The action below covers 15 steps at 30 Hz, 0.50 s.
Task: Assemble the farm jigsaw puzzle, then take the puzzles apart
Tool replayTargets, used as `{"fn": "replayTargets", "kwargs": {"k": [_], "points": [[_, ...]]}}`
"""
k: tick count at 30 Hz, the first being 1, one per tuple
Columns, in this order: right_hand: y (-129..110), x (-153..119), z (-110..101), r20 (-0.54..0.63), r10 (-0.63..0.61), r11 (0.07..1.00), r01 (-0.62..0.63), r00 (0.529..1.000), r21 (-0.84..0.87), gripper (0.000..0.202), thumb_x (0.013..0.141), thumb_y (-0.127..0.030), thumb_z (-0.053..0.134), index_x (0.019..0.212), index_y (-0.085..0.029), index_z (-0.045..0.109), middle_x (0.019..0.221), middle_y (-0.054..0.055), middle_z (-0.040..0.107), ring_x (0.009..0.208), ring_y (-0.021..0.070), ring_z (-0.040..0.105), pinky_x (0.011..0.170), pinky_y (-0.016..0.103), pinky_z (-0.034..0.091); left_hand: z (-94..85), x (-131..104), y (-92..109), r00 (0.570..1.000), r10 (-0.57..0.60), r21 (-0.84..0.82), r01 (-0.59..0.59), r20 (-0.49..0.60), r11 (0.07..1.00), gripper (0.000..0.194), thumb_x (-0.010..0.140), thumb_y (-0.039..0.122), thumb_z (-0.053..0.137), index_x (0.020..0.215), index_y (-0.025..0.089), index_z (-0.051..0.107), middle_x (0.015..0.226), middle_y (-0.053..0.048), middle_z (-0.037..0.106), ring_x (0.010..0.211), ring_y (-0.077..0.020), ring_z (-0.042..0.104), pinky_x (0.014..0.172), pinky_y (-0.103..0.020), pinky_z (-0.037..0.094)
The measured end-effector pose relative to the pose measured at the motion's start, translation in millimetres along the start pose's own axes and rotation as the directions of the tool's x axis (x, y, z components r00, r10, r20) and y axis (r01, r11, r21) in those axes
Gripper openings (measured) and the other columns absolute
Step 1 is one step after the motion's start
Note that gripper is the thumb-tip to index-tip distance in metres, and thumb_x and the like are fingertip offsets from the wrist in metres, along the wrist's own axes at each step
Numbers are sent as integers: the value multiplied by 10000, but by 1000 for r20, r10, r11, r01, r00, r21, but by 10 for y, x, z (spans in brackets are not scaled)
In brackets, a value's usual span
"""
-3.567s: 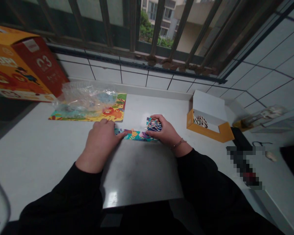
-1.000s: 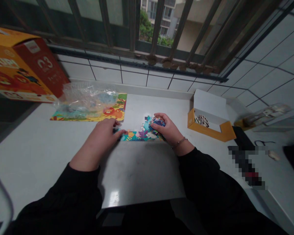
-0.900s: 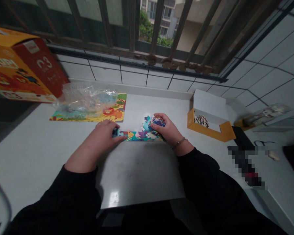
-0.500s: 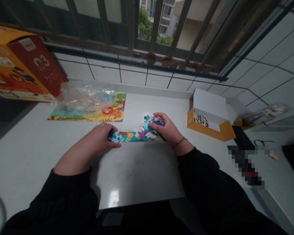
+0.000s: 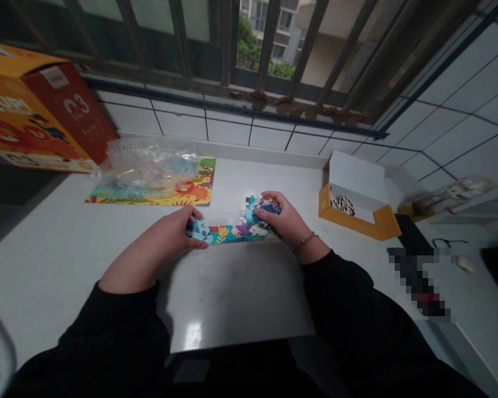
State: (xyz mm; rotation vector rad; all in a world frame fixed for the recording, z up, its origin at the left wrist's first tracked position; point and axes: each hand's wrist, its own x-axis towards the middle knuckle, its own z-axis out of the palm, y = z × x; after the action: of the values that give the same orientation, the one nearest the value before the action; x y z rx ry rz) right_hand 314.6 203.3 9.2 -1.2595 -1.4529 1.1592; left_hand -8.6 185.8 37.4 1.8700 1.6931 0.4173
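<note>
My left hand [image 5: 180, 228] pinches a light-blue jigsaw piece [image 5: 198, 231] between thumb and fingers at the left end of a colourful strip of joined jigsaw pieces [image 5: 228, 234]. The strip lies flat on the white counter, and a short column of it rises at the right. My right hand [image 5: 284, 215] grips a small stack of loose jigsaw pieces [image 5: 268, 209] above that right end. Its thumb lies across the top of the stack, and part of the strip is hidden beneath it.
A clear plastic bag [image 5: 149, 166] lies on a lion picture sheet [image 5: 195, 193] at the back left. Behind it stands an orange box [image 5: 66, 105]. At right, an open yellow box [image 5: 357, 221] holds more pieces [image 5: 342, 204]. Glasses [image 5: 450, 241] lie further right.
The view has shifted slightly, moving the scene a little to the right. Both hands keep nearly the same places and grips, with only a slight movement of the left hand.
</note>
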Motion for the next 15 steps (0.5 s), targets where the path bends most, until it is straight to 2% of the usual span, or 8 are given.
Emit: {"fn": "replayTargets", "kwargs": {"k": [2, 4, 7, 8, 10, 15], "points": [[8, 1, -5, 2, -9, 1000, 10, 1000, -8, 711, 749, -564, 928, 1321, -257, 639, 1203, 77, 716, 1049, 256, 686, 957, 443, 597, -12, 3, 25, 1000, -7, -10, 7, 13, 1000, 658, 456, 404, 997, 1028, 274, 700, 907, -40, 761, 840, -306, 703, 729, -358, 478], [15, 2, -10, 2, -15, 1000, 15, 1000, -13, 705, 754, -567, 929, 1319, -260, 643, 1226, 83, 716, 1066, 260, 687, 976, 447, 592, -34, -1, 55, 1000, -7, -15, 7, 21, 1000, 585, 494, 426, 978, 1000, 269, 729, 871, -36, 756, 792, -286, 689, 701, -348, 467], [24, 7, -11, 5, -12, 1000, 12, 1000, -18, 703, 755, -570, 929, 1322, -267, 644, 1236, 85, 715, 1067, 262, 689, 981, 451, 592, -69, -18, 92, 1000, -3, 18, 2, 17, 1000, 333, 627, 489, 896, 775, 253, 712, 736, -28, 707, 680, -238, 620, 627, -326, 409], [26, 8, -11, 3, -10, 1000, 10, 1000, -18, 704, 753, -570, 931, 1321, -267, 644, 1229, 85, 715, 1062, 263, 689, 977, 453, 594, -77, -26, 101, 1000, -3, 18, 2, 28, 1000, 311, 668, 506, 860, 702, 250, 686, 681, -23, 678, 641, -220, 588, 601, -317, 383], [34, 13, -10, 1, -10, 1000, 10, 1000, -15, 704, 749, -569, 933, 1316, -269, 645, 1214, 82, 716, 1054, 263, 688, 970, 457, 596, -84, -40, 116, 998, 1, -18, 0, 67, 1000, 310, 712, 516, 805, 640, 245, 671, 619, -13, 646, 592, -194, 547, 565, -300, 353], [53, 20, -14, 6, -20, 1000, 20, 1000, 3, 696, 753, -558, 934, 1316, -270, 642, 1212, 73, 710, 1040, 253, 688, 985, 459, 588, -99, -63, 145, 993, 16, -112, -3, 113, 994, 339, 703, 569, 814, 671, 240, 743, 630, -22, 686, 588, -193, 569, 541, -283, 364]]}}
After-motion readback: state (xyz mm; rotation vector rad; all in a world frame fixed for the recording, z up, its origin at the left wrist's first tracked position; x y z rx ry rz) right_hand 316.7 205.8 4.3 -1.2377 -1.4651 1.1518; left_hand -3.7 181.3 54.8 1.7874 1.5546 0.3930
